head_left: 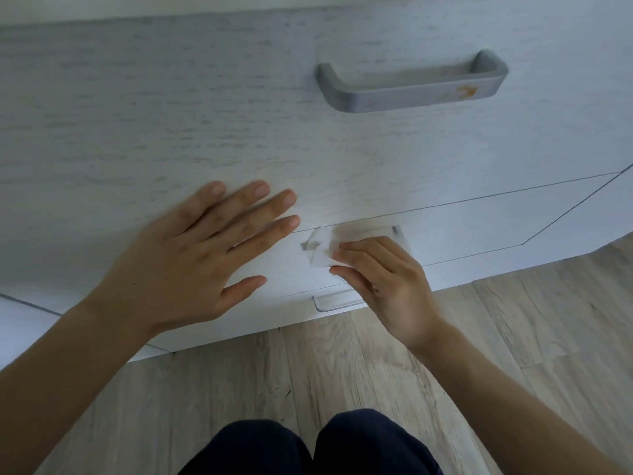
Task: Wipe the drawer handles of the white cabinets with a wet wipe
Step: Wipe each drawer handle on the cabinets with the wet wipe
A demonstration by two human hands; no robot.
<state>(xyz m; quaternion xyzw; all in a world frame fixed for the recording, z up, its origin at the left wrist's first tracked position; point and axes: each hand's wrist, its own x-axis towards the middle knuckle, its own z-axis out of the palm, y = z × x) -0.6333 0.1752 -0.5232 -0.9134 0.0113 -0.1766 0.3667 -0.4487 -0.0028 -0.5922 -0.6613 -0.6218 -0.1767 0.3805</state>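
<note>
The right hand [383,282] pinches a wet wipe [323,248] against the middle drawer handle [395,231]. The left hand [191,262] lies flat, fingers spread, on the white drawer front [171,114].

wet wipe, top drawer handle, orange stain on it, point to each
wet wipe [322,258]: head view, bare left corner
top drawer handle [411,97]: head view, middle of bar
orange stain [466,91]: head view, its centre

Pale wood-look plank floor [376,365], white cabinet [171,114] stood directly on it along the far edge.
</note>
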